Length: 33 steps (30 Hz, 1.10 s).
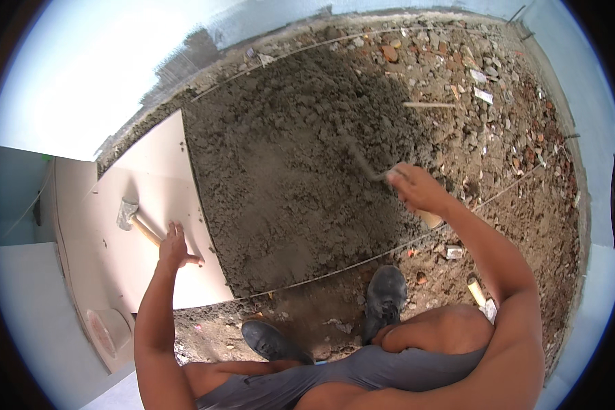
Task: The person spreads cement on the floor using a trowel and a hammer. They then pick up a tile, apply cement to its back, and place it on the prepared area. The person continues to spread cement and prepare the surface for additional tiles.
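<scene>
My right hand (417, 186) is closed round the wooden handle of a trowel (429, 219), whose blade is blurred over the grey mortar bed (287, 171). Fingers apart, my left hand (175, 249) rests on a large pale floor tile (157, 184) near its right side. Beside those fingers lies a mallet (128, 212) with a grey head and a wooden handle; whether the hand touches the handle end, I cannot tell. The mortar looks damp and lumpy, and it meets the tile's right edge.
A taut string (362, 263) runs along the mortar's near side. Rubble (499, 123) covers the ground at the right, with a thin stick (428, 104) on it. A white bucket (108, 333) stands at lower left. Pale blue walls (598, 123) surround the floor; my dark shoes (386, 294) are close to the string.
</scene>
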Motion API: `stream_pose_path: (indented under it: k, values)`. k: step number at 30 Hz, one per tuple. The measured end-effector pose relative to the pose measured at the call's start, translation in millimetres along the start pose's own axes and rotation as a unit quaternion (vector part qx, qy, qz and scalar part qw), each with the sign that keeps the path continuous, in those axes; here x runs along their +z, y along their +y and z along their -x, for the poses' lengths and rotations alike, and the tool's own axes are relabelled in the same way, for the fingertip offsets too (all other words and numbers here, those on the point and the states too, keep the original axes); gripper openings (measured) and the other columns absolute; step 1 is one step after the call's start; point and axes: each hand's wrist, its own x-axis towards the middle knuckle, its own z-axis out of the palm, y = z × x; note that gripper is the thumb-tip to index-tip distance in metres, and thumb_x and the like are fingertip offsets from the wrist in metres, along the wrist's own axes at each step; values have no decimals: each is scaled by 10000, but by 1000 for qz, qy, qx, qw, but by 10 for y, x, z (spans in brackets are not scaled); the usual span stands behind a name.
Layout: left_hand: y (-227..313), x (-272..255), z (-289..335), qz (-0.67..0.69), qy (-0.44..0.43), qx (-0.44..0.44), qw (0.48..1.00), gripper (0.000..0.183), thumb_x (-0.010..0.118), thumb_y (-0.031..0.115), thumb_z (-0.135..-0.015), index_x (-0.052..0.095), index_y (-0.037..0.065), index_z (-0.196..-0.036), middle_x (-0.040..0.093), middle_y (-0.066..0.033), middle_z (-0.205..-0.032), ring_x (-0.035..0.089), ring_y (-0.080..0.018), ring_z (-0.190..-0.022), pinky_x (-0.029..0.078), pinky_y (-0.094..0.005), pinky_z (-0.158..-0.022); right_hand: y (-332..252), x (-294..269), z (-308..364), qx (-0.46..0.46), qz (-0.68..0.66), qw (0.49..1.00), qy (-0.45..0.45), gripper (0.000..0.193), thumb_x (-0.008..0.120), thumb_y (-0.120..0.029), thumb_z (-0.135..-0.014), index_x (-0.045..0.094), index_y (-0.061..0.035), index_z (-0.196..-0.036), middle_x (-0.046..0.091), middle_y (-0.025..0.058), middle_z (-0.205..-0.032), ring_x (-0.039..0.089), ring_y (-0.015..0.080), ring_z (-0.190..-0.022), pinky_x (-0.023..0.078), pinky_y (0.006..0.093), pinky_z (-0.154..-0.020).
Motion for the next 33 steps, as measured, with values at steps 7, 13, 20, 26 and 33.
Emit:
stream_pose_path:
  k: [7,13,20,26,33]
  values:
    - [18,-41,-19,21,7,-2,1000,1564,882,634,-313,141,-103,-1477,188,-347,-1520,342,-427,-1379,427,-437,-1055,-599,140,-960,-53,24,993,-100,356,459,-357,-1005,525,-9,-1038,551,70,-724,562,151,-508,470,343,-451]
    - [21,-6,62,22,2,-6,1000,1545,884,629,-346,127,-90,-1485,174,-338,-1528,335,-421,-1387,434,-427,-1047,-580,-122,-1365,-16,-16,1000,4,360,467,-367,-996,531,-16,-1049,555,62,-731,536,137,-491,457,330,-444]
    - [87,-77,74,47,17,1,999,1518,893,602,-362,129,-66,-1491,172,-332,-1532,350,-443,-1370,441,-428,-1041,-299,-324,-1342,65,-178,972,138,379,473,-400,-994,525,-32,-1068,530,49,-706,501,136,-480,438,331,-443]
    - [74,-81,89,44,-6,-8,999,1506,893,607,-377,133,-52,-1498,155,-318,-1544,347,-433,-1377,417,-443,-1062,-690,25,-1484,5,-228,972,62,347,489,-400,-982,509,-54,-1003,524,56,-711,510,149,-497,441,351,-442]
    - [45,-134,102,50,-19,-29,998,1504,908,578,-395,109,-64,-1495,152,-317,-1545,320,-429,-1391,357,-441,-1110,-1298,1004,-1316,-40,-72,969,-234,376,495,-418,-972,518,-46,-1022,546,72,-774,541,147,-540,470,348,-469]
